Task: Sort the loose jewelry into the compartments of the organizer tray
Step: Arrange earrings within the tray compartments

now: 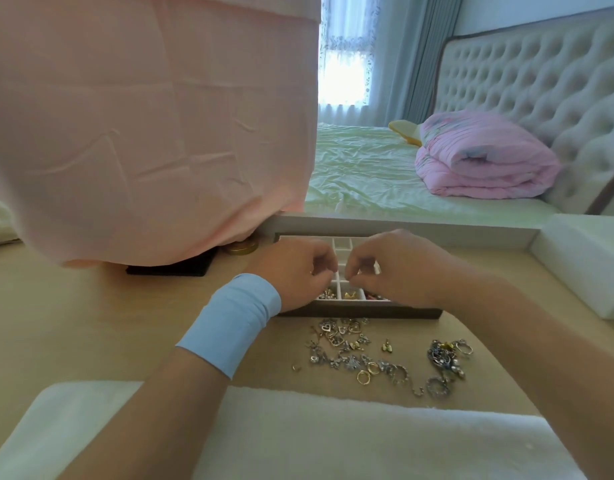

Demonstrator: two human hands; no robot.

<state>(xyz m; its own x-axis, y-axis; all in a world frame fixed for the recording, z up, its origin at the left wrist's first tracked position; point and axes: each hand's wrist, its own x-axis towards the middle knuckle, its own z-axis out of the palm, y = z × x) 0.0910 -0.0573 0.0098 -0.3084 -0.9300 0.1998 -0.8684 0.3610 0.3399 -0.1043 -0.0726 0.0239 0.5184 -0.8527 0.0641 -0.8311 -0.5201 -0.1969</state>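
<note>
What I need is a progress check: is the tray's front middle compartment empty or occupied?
Occupied: a small gold piece lies in it, just behind the dark front wall of the organizer tray.

Your dark-walled organizer tray (361,312), white-divided, sits toward the table's far edge, its front compartments holding what may be beads and gold pieces, with the loose jewelry (367,358) scattered just in front.
</note>
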